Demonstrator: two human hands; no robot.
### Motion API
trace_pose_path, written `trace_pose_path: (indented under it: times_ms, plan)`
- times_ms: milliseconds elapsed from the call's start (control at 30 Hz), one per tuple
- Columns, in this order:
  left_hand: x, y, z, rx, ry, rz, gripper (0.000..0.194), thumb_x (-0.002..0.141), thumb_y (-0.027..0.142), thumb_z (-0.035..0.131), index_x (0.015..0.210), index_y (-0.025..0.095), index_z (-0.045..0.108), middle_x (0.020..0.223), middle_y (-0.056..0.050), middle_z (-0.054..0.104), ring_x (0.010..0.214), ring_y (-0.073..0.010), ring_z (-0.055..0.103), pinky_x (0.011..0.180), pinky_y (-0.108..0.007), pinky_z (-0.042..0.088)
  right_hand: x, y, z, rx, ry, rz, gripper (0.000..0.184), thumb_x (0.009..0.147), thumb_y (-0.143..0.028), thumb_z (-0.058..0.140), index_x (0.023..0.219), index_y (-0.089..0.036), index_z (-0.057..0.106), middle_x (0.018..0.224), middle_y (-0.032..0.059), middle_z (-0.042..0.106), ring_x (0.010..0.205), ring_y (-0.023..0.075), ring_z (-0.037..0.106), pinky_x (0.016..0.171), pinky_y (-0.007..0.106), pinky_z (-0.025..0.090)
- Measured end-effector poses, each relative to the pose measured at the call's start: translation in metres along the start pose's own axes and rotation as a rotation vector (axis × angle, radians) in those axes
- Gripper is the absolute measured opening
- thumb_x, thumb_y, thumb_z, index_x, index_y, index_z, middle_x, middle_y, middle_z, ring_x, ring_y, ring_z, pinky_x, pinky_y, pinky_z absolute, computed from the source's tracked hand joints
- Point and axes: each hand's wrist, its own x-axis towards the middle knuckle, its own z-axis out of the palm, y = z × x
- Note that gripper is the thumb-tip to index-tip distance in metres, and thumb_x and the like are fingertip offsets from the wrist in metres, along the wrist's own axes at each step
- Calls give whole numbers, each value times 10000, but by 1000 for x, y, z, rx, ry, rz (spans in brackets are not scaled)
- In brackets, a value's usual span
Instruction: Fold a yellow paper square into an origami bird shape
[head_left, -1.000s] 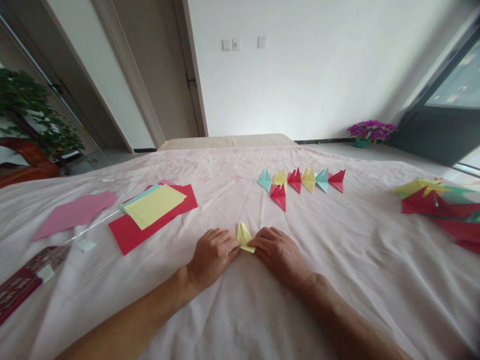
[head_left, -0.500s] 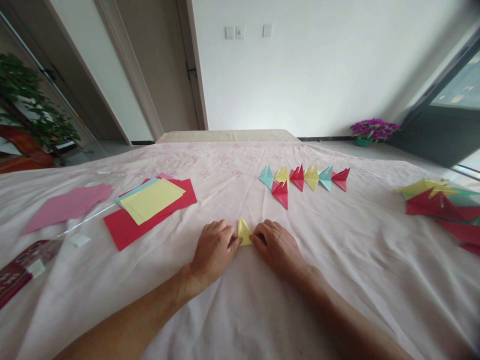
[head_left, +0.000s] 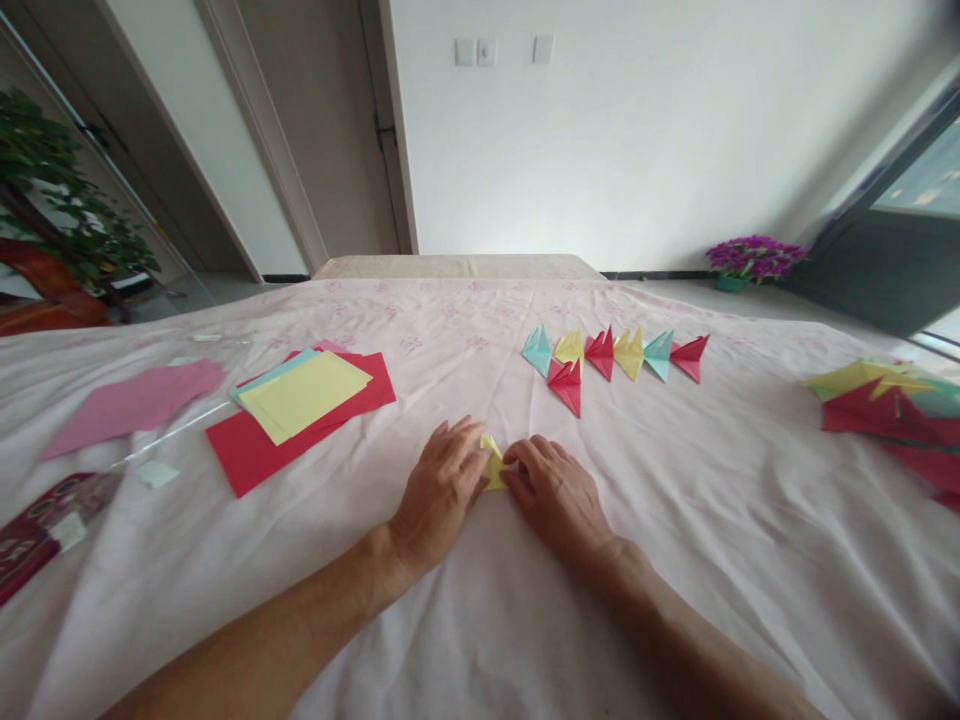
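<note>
A small piece of yellow folded paper (head_left: 494, 474) lies on the cloth in front of me, its point facing away. My left hand (head_left: 444, 482) is on its left side, fingers fairly straight, with the thumb and index finger against the paper and covering part of it. On the other side, my right hand (head_left: 553, 490) has curled fingers and pinches the right edge between thumb and forefinger. Beyond my hands stands a row of folded paper pieces (head_left: 600, 355) in blue, yellow and red. One red folded piece (head_left: 567, 386) sits just in front of that row.
Flat red sheets (head_left: 244, 465) lie at left under a yellow sheet (head_left: 304, 397) and blue paper. Farther left are pink sheets (head_left: 135, 405), and a red package (head_left: 34, 535). A pile of folded paper (head_left: 877, 410) is at far right. A pink cloth (head_left: 450, 620) covers the table.
My left hand's fingers have straightened and moved over the left part of the yellow paper, hiding more of it. My right hand keeps its pinch. The view has shifted slightly.
</note>
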Motion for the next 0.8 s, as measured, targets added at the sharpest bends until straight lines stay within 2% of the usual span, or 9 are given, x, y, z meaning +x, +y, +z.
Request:
trace_pose_path:
  times_ms: [133,267,500,633,733,800]
  plan:
    - [-1,-6,8,29,-89,101,313,956,155,429,1247,138,541,1315,-132,585,1329,-263,429,1099,-481,361,-4,-3,-2,-86,-43,-91,137,948,-252,512,908,-257,643,889,41,613,814,187,528,707,293,375]
    - [0,-9,8,25,-193,92,375,980,226,383,1331,129,472,1381,-145,534,1335,-240,427,1103,-450,355,-10,-5,-3,-161,-77,-134,121,923,-214,546,989,-269,631,939,54,610,838,207,513,710,310,372]
    - [0,-16,0,53,-307,113,472,984,358,364,1425,189,349,1495,-115,399,1407,-236,301,1131,-466,249,-20,-6,-3,-205,-121,-153,252,886,-113,511,1102,-212,596,1039,87,594,902,242,500,759,351,376]
    - [0,-17,-2,50,-339,100,496,987,384,347,1447,201,315,1521,-104,355,1427,-241,249,1140,-478,205,-24,-10,-5,-228,-150,-174,336,849,-75,502,1155,-188,580,1032,104,601,889,261,501,737,369,385]
    - [1,-19,-4,3,-353,85,508,984,398,352,1451,202,313,1520,-107,356,1432,-252,235,1142,-511,186,-26,-6,-7,-156,-119,-173,367,852,-64,471,1167,-204,595,1045,97,612,897,258,515,749,370,404]
    - [0,-23,-6,-96,-344,80,531,972,427,377,1456,220,304,1517,-104,362,1426,-247,254,1144,-508,198,-26,2,-7,-11,-70,-163,376,868,-72,445,1159,-238,616,1067,80,619,926,244,532,781,360,426]
